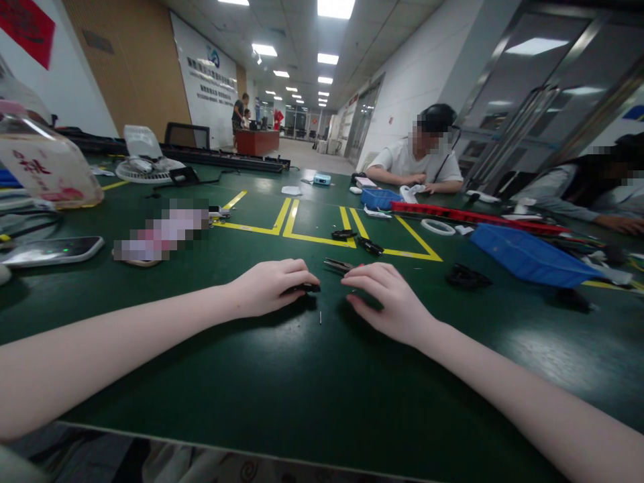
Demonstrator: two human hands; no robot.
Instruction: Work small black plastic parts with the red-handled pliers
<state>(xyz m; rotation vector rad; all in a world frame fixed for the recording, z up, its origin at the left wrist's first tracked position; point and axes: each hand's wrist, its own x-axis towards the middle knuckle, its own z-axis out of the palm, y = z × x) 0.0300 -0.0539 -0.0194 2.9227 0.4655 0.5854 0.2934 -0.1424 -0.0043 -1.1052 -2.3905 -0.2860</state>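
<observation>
My left hand [274, 287] rests low over the green table, its fingers closed around a small black part [308, 288] whose exact kind I cannot make out. Opposite it, my right hand [390, 298] is curved with thumb and fingers apart and nothing visible between them. Pliers [337, 265] lie just beyond the right fingertips; their jaws point left and the handles are mostly hidden behind that hand. A thin metal pin [320, 318] is on the table between my hands. Farther forward sit two small black parts, one [343, 235] beside the yellow tape and another [370, 246] on it.
A phone [161, 235] and a white device [53, 251] lie at left, near a large bottle [45, 161] and a white fan [145, 157]. At right are a blue bin [528, 255], black pieces [467, 276] and a white ring [437, 227]. People sit across the table.
</observation>
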